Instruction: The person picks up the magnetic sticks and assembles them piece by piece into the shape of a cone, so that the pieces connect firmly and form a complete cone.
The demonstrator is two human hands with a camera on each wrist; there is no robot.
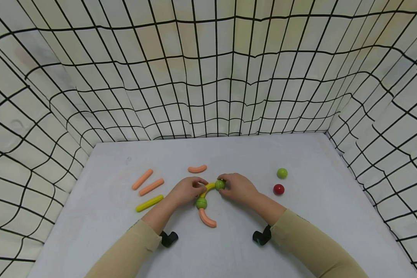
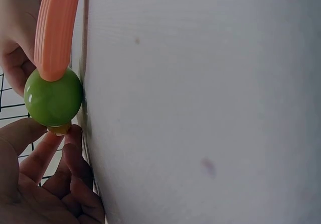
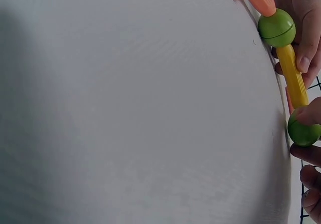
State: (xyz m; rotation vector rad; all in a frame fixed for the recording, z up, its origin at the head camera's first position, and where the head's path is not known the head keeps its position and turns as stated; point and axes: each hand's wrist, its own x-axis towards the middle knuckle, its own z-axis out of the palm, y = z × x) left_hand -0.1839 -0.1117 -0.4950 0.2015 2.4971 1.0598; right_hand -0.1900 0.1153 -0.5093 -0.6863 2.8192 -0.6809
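A yellow curved rod (image 3: 292, 73) links two green balls. My left hand (image 1: 187, 190) pinches this rod between thumb and fingers, close to the nearer green ball (image 1: 201, 203). From that ball an orange curved rod (image 1: 207, 219) runs toward me along the white table. At the far end of the yellow rod, my right hand (image 1: 239, 188) grips the other green ball (image 1: 220, 185) with thumb and fingertips. The right wrist view shows a grooved line around the nearer ball and a pale round spot on the orange rod's free end. Part of the yellow rod is hidden by my left fingers.
Left of my hands lie two straight orange rods (image 1: 142, 179) and a straight yellow-green rod (image 1: 150, 203). A loose orange curved rod (image 1: 197, 169) lies beyond them. On the right are a green ball (image 1: 282, 173) and a red ball (image 1: 279, 189). Black netting (image 1: 201, 81) surrounds the table's back and sides.
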